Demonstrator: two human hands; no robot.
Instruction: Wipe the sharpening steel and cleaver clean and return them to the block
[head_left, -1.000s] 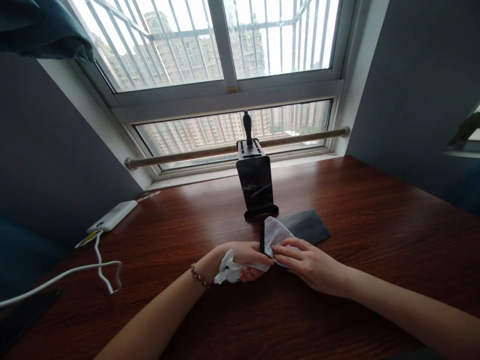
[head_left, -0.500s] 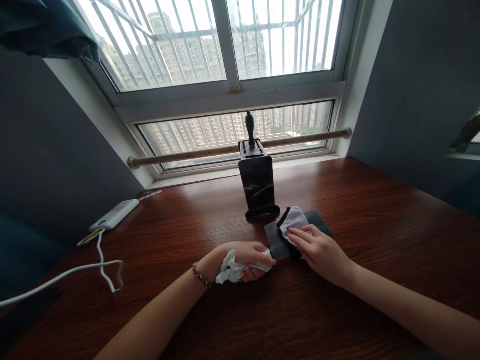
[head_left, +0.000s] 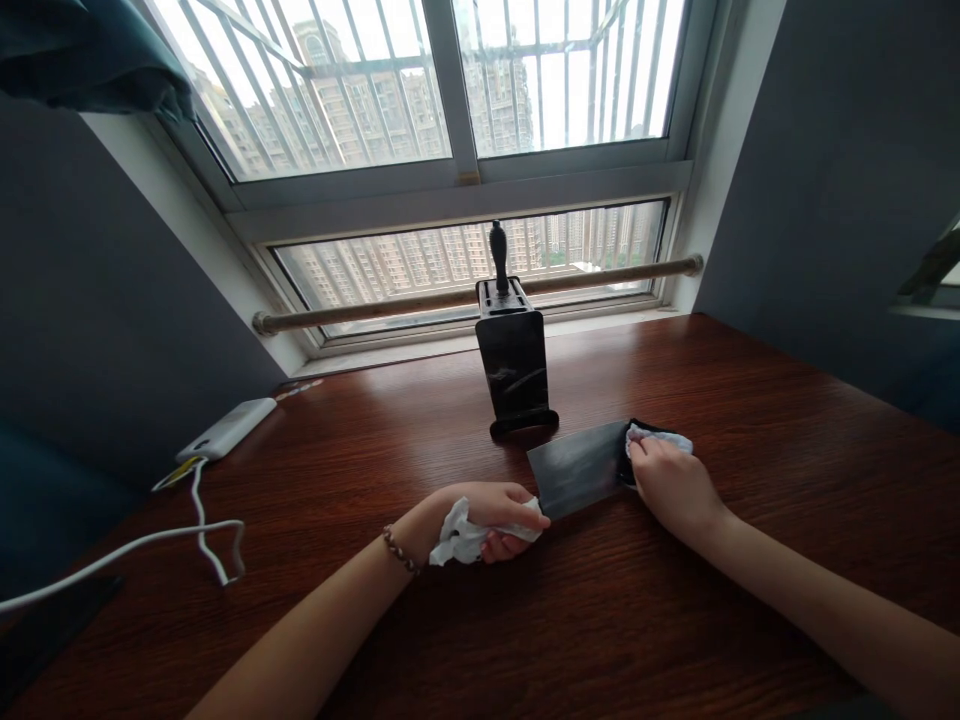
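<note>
A cleaver (head_left: 577, 468) with a broad grey blade points to the right over the table. Its handle is hidden in my left hand (head_left: 496, 515), which is closed around it with a crumpled white tissue (head_left: 459, 538) wrapped between. My right hand (head_left: 673, 487) is closed on a white cloth with a dark edge (head_left: 664, 438), pressed at the blade's far right end and covering that end. Behind the blade stands a black knife block (head_left: 515, 365), with one dark-handled knife (head_left: 499, 255) upright in its top.
The brown wooden table (head_left: 360, 440) reaches to the window sill. On its left lie a white power bank (head_left: 229, 428) and a white cable (head_left: 201, 510). A dark flat object (head_left: 64, 625) is at the lower left. A rail (head_left: 390, 308) crosses the window behind the knife block.
My right hand has slid the cloth rightward along the blade, from its middle to its far end, uncovering most of the blade. My left hand stays in place on the handle.
</note>
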